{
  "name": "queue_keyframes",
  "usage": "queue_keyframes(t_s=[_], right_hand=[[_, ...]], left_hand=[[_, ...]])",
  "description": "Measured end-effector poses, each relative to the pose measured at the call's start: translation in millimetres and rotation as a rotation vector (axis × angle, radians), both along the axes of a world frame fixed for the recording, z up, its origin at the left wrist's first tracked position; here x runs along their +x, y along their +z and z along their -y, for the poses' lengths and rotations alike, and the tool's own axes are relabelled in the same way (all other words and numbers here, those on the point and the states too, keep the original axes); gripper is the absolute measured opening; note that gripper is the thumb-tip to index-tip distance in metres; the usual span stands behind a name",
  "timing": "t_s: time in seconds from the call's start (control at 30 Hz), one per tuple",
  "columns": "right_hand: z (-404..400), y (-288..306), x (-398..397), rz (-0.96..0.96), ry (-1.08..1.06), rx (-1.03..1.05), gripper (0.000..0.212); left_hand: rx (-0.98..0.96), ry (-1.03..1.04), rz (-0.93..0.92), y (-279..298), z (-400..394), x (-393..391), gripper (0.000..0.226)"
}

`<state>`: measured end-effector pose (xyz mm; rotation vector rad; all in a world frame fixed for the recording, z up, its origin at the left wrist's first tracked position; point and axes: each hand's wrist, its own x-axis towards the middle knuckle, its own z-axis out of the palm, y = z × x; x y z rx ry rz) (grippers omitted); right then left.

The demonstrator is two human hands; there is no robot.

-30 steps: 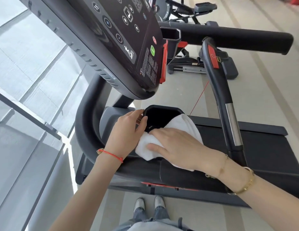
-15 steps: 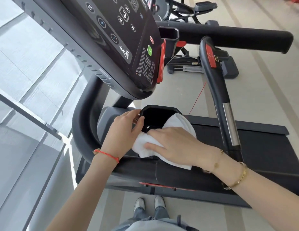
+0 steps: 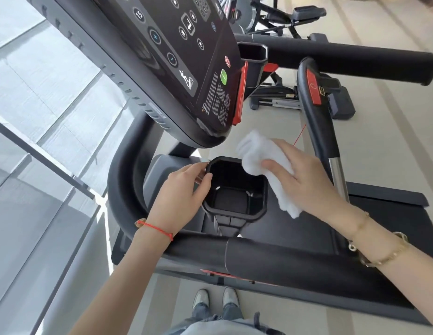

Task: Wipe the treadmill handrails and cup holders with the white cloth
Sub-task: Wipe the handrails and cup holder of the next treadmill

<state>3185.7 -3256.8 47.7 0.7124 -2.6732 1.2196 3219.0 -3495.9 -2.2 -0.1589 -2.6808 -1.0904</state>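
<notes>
A black square cup holder (image 3: 234, 210) sits below the treadmill console, its inside open to view. My left hand (image 3: 180, 193) grips its left rim, thumb over the edge. My right hand (image 3: 307, 180) holds the white cloth (image 3: 263, 163) just above the holder's far right corner, fingers and thumb closed round the folded cloth. The near handrail (image 3: 271, 259) runs black across the front, under both forearms. A second cup holder (image 3: 253, 54) and the far handrail (image 3: 355, 61) lie beyond the console.
The console (image 3: 186, 64) overhangs the near cup holder closely. An upright grip bar (image 3: 319, 131) with a red patch stands right of my right hand. The black belt deck (image 3: 379, 228) lies at right, a window wall at left, other gym machines at the back.
My right hand has lifted the cloth off the near rim and moved it up to the holder's far right corner, uncovering the inside. My left hand stays on the left rim.
</notes>
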Motion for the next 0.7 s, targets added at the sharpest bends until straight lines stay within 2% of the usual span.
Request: queue_keyframes(t_s=[0.07, 0.17, 0.2, 0.4, 0.57, 0.7], right_hand=[[18, -3, -19, 0.017, 0.063, 0.141, 0.036], [42, -18, -38, 0.064, 0.191, 0.548, 0.043], [45, -21, -40, 0.055, 0.196, 0.606, 0.044], [3, -21, -31, 0.175, 0.138, 0.443, 0.033], [46, -13, -45, 0.040, 0.203, 0.600, 0.032], [49, -15, -43, 0.067, 0.160, 0.586, 0.036]], left_hand=[[0.002, 0.002, -0.008, 0, 0, 0, 0.028], [0.002, 0.008, -0.019, -1, 1, 1, 0.028], [-0.001, 0.006, -0.018, -2, 1, 1, 0.029], [-0.017, 0.011, -0.002, -2, 2, 1, 0.031], [-0.012, 0.010, -0.004, -2, 1, 1, 0.030], [-0.010, 0.008, 0.006, 0, 1, 1, 0.032]])
